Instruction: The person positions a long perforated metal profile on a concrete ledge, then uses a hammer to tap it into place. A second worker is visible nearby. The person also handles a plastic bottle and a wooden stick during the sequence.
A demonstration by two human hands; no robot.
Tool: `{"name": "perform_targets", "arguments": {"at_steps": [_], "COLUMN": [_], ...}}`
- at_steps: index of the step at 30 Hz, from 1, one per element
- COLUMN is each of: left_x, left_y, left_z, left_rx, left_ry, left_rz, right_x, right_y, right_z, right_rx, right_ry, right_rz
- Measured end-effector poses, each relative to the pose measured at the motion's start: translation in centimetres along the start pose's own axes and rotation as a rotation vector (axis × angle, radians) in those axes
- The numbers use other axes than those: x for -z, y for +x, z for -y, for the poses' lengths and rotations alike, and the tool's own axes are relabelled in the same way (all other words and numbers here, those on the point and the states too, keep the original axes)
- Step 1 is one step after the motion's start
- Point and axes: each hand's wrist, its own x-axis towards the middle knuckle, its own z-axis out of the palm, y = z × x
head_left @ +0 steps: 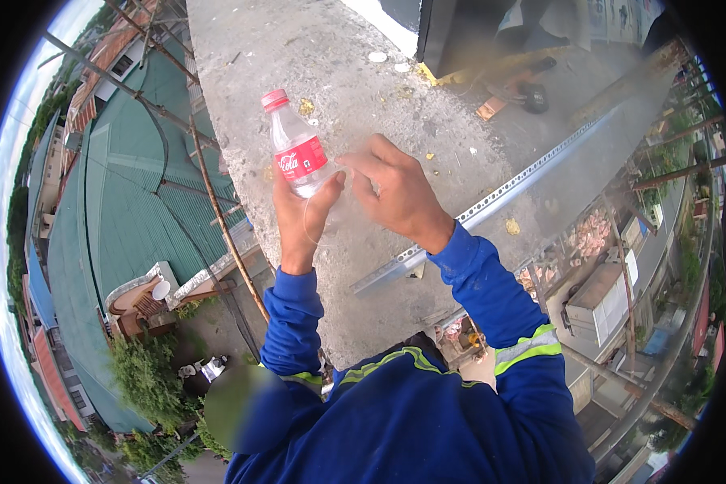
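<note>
My left hand (302,218) is closed around the lower part of a clear plastic bottle (289,127) with a red screw cap and a red label. The bottle leans a little to the left, cap at the far end, and looks empty. A thin clear line (319,243) loops from beside the bottle's base down past my left wrist. Just right of the bottle, my right hand (403,189) has its fingers curled and pinched on this line, close to my left thumb. Exactly where the line meets the bottle is too fine to make out.
Below my hands lies a rough concrete ledge (242,56). A perforated metal strip (532,165) crosses it on the right. Poles (218,202) run along the left edge, with a drop to green roofs (129,185) beyond. A dark-sided structure (464,36) stands at the far right.
</note>
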Motion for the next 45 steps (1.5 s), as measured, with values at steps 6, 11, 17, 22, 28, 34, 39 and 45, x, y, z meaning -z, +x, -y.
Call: {"name": "perform_targets", "arguments": {"at_steps": [6, 11, 17, 22, 28, 34, 39, 45], "left_x": [0.1, 0.3, -0.8, -0.8, -0.6, -0.3, 0.0, 0.9], "left_y": [0.1, 0.3, -0.2, -0.4, -1.6, -1.8, -1.7, -0.8], "left_z": [0.2, 0.4, 0.6, 0.7, 0.9, 0.7, 0.5, 0.2], "left_rx": [0.217, 0.262, 0.150, 0.052, -0.007, 0.030, -0.001, -0.153], "left_ry": [-0.150, -0.309, -0.159, -0.019, 0.137, 0.290, 0.379, 0.391], "left_rz": [-0.100, -0.073, -0.119, -0.072, 0.083, 0.210, 0.286, 0.460], "right_x": [0.9, 1.1, 0.1, 0.3, 1.5, 3.1, 4.7, 5.5], "right_y": [-1.2, -1.7, -1.4, -0.4, 2.1, 3.8, 4.5, 4.7], "right_z": [-0.2, -0.6, -0.5, 0.4, -0.3, -1.3, -1.8, -3.1], "right_rx": [0.104, 0.259, 0.136, -0.257, -0.477, -0.530, -0.578, -0.638], "right_ry": [-0.137, -0.183, 0.130, 0.343, 0.374, 0.269, 0.140, 0.449], "right_rz": [0.186, 0.195, 0.016, -0.027, -0.075, -0.033, 0.121, 0.382]}}
